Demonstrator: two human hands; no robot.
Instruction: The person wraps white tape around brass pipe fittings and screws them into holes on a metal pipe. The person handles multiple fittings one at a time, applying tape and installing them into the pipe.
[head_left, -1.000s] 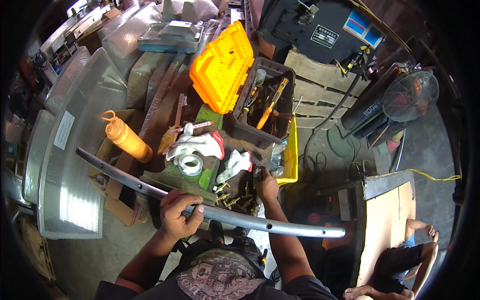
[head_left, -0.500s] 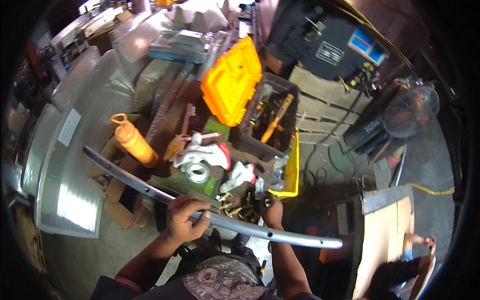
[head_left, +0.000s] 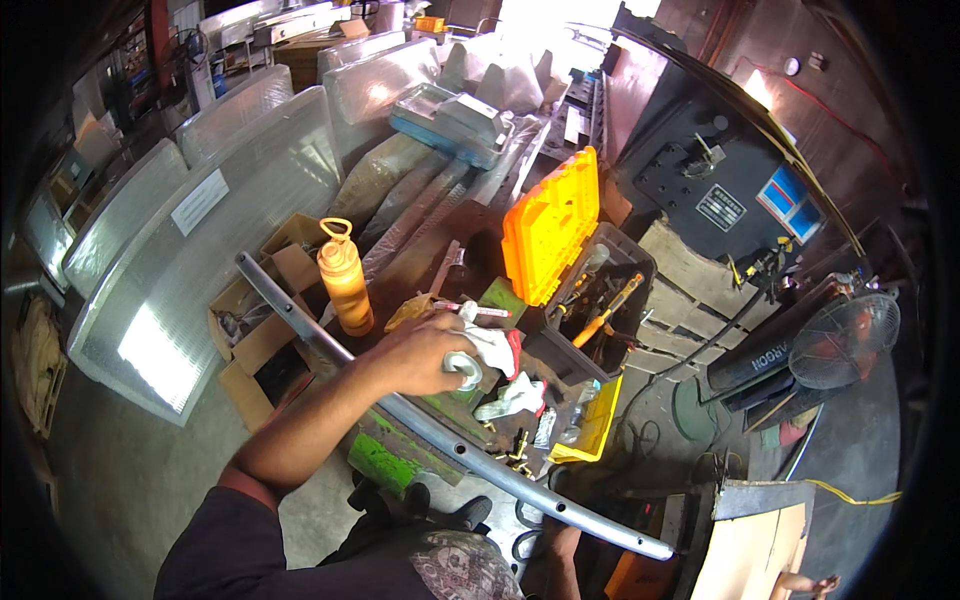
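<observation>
The left hand (head_left: pixel 428 357) curls at the tape roll (head_left: pixel 463 367) beside the white glove (head_left: pixel 498 350), its grip unclear; a raised forearm would best avoid nudging the curved metal tube (head_left: pixel 510 481) beneath. The right hand (head_left: pixel 562 541), mostly hidden, cannot be read.

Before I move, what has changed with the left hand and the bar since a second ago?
The left hand has let go of the curved metal bar and reached forward across it to the pale roll; whether it grips the roll is unclear. The camera view has turned too. The bar, orange bottle and open toolbox look unmoved.
</observation>
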